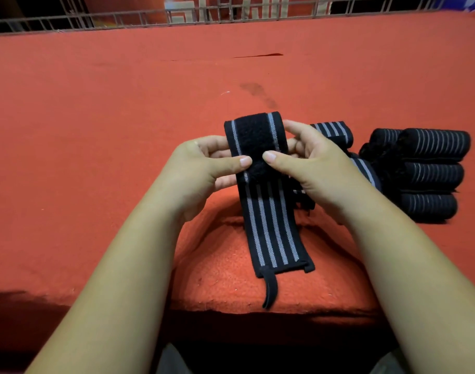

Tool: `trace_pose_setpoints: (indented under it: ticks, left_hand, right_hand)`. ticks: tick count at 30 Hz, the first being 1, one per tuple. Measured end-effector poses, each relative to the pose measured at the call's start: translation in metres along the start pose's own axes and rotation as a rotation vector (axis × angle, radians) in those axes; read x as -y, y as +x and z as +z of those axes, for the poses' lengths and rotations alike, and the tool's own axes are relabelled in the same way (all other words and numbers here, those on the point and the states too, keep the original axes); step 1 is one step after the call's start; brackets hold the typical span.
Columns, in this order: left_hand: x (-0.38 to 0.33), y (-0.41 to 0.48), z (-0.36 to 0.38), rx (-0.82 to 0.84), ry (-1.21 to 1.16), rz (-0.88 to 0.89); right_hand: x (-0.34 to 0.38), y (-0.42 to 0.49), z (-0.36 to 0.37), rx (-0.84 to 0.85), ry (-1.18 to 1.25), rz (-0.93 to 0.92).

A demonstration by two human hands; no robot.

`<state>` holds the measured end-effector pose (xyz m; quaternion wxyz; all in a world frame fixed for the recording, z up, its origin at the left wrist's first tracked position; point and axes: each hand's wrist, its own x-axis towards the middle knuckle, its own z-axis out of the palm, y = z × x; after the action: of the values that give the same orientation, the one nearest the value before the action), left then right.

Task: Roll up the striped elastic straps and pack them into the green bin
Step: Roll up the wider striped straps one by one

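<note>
I see the striped strap [268,206] in the middle, raised over the near edge of the tabletop [122,103]; its upper end is folded over, with a fuzzy black patch [253,141] facing me. Its lower end lies on a hump in the red cloth, and a thin black loop [270,290] hangs past the edge. The left hand [204,168] and right hand [312,163] both pinch the strap, thumbs on the front almost meeting, fingers curled behind. The right hand blocks my view of a loose strap [333,130] just behind it; to its right, rolled straps [430,179] lie stacked on the cloth. Further back there is a dark stain [258,93]; a wire rack [149,17] lines the far edge.
</note>
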<state>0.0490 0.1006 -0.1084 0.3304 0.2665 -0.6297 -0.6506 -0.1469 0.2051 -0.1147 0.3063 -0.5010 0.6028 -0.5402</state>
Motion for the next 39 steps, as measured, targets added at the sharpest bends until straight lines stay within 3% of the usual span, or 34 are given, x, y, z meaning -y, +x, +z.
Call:
trace_pose_setpoints:
  ticks: [5,12,21,25,28,34,39]
  left_hand:
    - [-0.005,-0.001,0.000,-0.062,-0.062,0.032]
    - [-0.006,-0.003,-0.004,0.042,0.048,-0.014]
    - [0.000,0.001,0.005,-0.092,0.005,0.164]
    - [0.001,0.003,0.005,-0.172,-0.020,0.183]
    - [0.003,0.005,0.005,-0.214,-0.021,0.171]
    - [0.007,0.005,0.009,-0.194,0.013,0.153]
    - [0.003,0.003,0.009,-0.206,-0.057,0.069]
  right_hand:
    - [0.010,-0.009,-0.011,0.170,-0.096,0.103]
    - [0.006,-0.009,-0.007,0.087,0.113,0.100]
    - [0.008,-0.007,-0.008,0.089,0.123,0.119]
    - [0.010,-0.005,-0.005,0.050,0.066,0.149]
    - [0.012,-0.003,-0.002,0.032,0.173,0.226]
    - [0.013,-0.002,-0.008,0.165,0.268,0.284]
    - [0.015,-0.005,-0.006,0.169,0.299,0.248]
